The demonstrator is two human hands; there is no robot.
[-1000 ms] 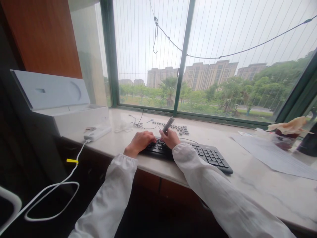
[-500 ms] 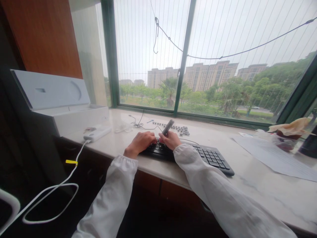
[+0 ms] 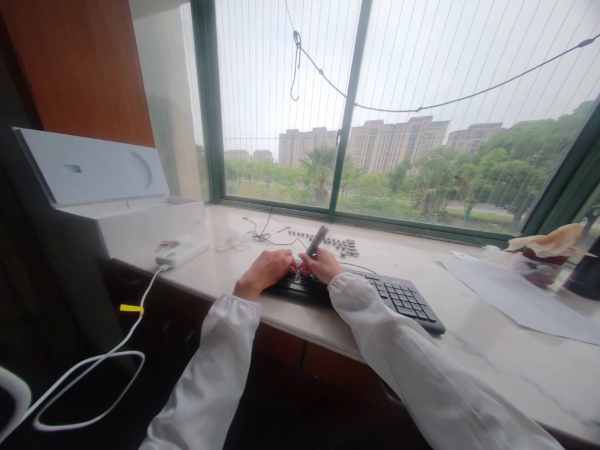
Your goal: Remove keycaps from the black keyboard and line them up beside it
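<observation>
A black keyboard (image 3: 405, 301) lies along the counter's front edge, its number pad showing on the right. My left hand (image 3: 269, 272) rests on the keyboard's left part, fingers bent down and pressed together against it. Beside it, my right hand (image 3: 323, 265) is closed around a dark grey brush-like tool (image 3: 317, 240), whose frayed end points up and away from me. The tool's lower end is hidden by the fingers. Both hands' fingertips nearly meet over an area where keycaps look to be off. Behind the hands, loose keycaps (image 3: 344, 244) are laid out in rows.
A thin black cable (image 3: 260, 236) lies coiled behind my left hand. On the left stands an open white box (image 3: 154, 219), with a white power strip (image 3: 180, 252) and its cord before it. Paper sheets (image 3: 515, 294) and a bagged item (image 3: 539, 269) are at the right, under the window.
My hands stay at the same spot on the keyboard, with the brush-like tool tilted slightly differently. The view has shifted a little.
</observation>
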